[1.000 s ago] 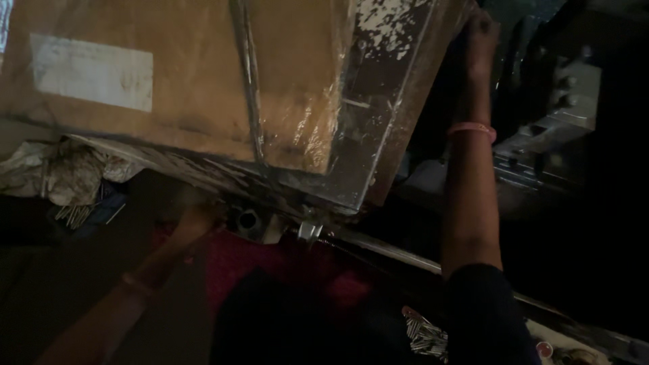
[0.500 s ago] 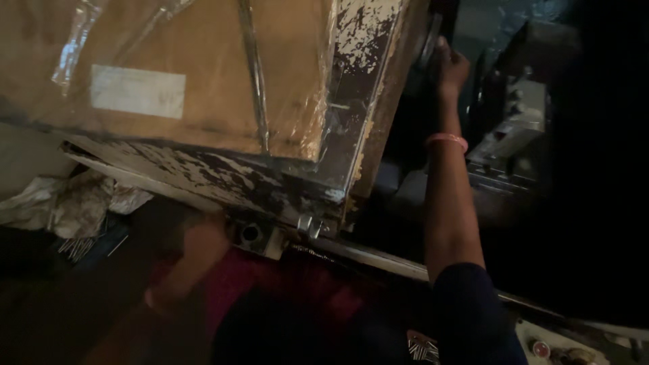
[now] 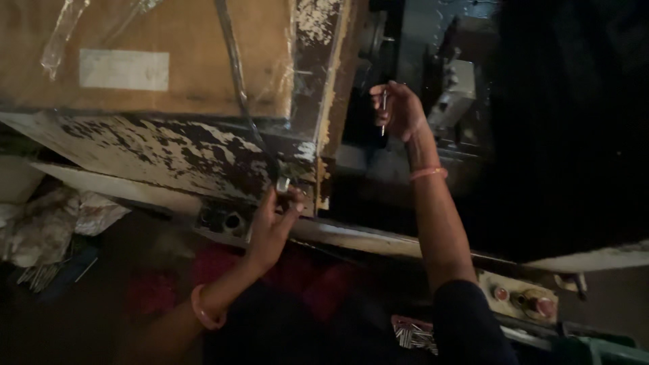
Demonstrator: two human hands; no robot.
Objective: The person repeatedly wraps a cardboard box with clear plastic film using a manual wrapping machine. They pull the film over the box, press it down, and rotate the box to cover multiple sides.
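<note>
Right hand pinches a thin shiny metal pin upright at the dark machine, left hand grips a small metal knob; pin looks light, stiff, slippery, best held mid-shaft.

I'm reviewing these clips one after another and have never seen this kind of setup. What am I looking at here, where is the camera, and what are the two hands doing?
The single picture comes from a camera worn on a person's head, looking down at their own bare arms; there is no robot. The scene is dim. The right hand is raised toward a dark metal machine and pinches a thin metal pin. The left hand reaches to a small metal piece at the edge of a worn bench with flaking paint. On the bench lies a brown board under clear plastic. Lower right, a panel with red buttons shows, and a small heap of metal pins.
</note>
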